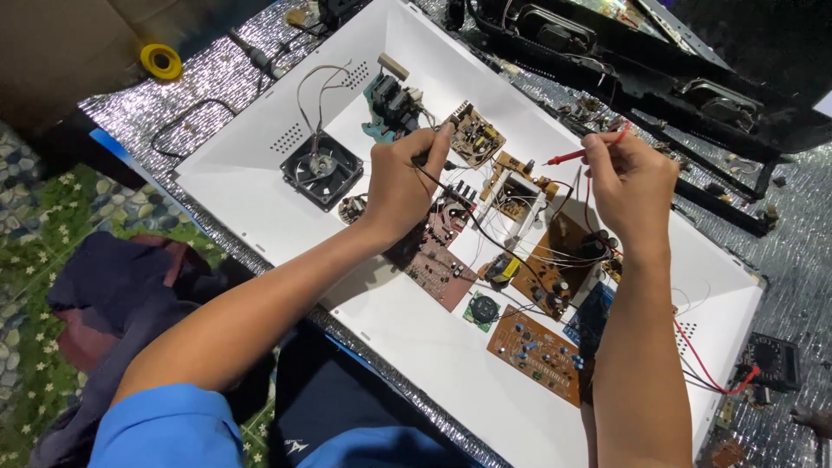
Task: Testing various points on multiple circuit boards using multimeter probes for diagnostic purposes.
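My left hand (pixel 401 178) grips a black test probe (pixel 438 158), its tip near a small brown circuit board (pixel 477 136) at the back of a white metal chassis (pixel 260 186). My right hand (pixel 631 184) pinches a red test probe (pixel 582 153), which points left toward a yellow-framed board (pixel 518 192). Red and black leads run from the probes to a black multimeter (pixel 773 360) at the right. Several brown circuit boards (pixel 537 353) lie in the chassis under my arms.
A black cooling fan (pixel 321 171) with white wires sits in the chassis at the left. A long black casing with speakers (pixel 641 65) lies along the far side. A yellow tape roll (pixel 161 61) rests on the silver foil mat (pixel 212 82).
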